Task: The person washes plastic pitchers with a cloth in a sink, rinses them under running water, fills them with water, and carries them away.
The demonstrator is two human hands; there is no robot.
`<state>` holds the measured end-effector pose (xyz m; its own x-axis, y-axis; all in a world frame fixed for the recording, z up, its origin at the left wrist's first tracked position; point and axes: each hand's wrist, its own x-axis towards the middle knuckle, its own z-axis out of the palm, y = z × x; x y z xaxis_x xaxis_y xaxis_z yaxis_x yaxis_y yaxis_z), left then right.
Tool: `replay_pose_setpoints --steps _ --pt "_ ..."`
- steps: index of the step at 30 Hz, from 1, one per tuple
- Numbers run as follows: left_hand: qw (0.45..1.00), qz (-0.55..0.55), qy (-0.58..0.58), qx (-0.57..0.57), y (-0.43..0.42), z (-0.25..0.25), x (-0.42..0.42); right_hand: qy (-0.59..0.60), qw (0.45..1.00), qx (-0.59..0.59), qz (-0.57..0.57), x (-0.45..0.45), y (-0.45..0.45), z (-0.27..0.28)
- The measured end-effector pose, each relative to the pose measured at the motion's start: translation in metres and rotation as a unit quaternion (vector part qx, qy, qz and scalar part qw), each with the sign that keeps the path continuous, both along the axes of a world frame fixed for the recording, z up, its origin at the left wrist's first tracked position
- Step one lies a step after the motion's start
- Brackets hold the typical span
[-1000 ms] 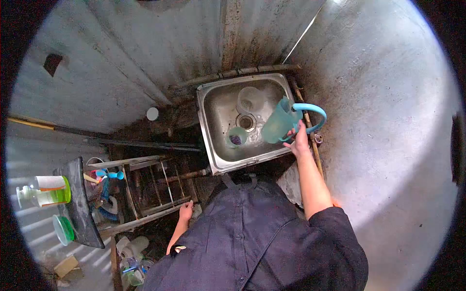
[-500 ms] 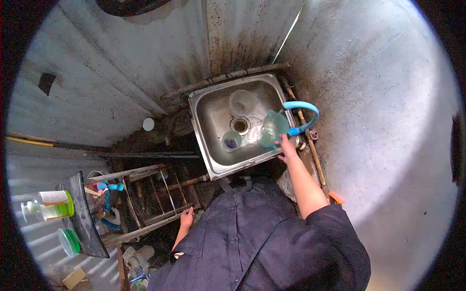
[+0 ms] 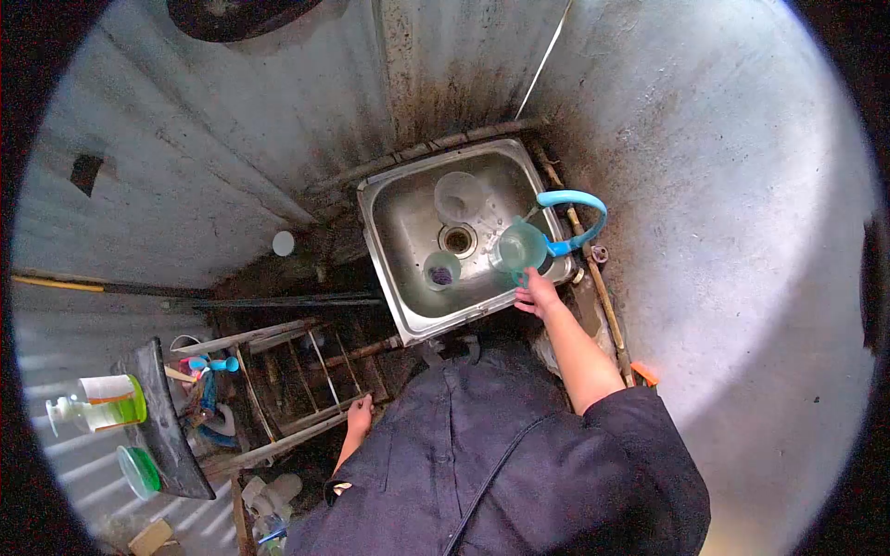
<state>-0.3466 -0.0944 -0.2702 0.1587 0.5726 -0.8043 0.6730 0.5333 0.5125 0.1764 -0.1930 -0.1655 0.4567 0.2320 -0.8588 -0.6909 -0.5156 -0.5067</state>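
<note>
My right hand is closed at the handle of a translucent green plastic pitcher, at the right side of the steel sink. The pitcher's round mouth faces the camera, just beside the blue faucet spout. In the basin, a clear plastic container lies near the back, and a smaller clear cup with something purple in it stands left of the drain. My left hand, fingers curled, is beside a wooden rail; whether it grips the rail is unclear.
At left, a dark shelf board carries a pump bottle and a green-and-white tub. A slatted wooden rack stands left of the sink. Corrugated metal sheets and a pale wall enclose the corner.
The pitcher has turned so that its mouth faces up toward the camera. My right hand has shifted slightly left and toward me with it. My left hand stays by the rail.
</note>
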Motion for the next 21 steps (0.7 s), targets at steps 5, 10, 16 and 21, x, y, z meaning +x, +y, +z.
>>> replay_pose_setpoints --steps 5,10,16,21 --pt "0.996 -0.01 0.08 0.049 -0.002 0.041 0.022 0.018 0.999 0.046 -0.024 -0.002 0.003 -0.012" --pt "0.996 0.052 0.03 -0.062 0.003 0.015 0.002 0.017 0.998 0.052 -0.014 0.005 0.018 -0.003" --pt "0.997 0.072 0.032 -0.013 -0.005 -0.007 0.0 0.013 0.999 0.034 -0.004 0.006 0.033 -0.004" --pt "0.996 0.08 0.046 -0.015 -0.001 -0.015 0.001 0.053 0.997 0.053 -0.009 0.001 0.043 -0.018"
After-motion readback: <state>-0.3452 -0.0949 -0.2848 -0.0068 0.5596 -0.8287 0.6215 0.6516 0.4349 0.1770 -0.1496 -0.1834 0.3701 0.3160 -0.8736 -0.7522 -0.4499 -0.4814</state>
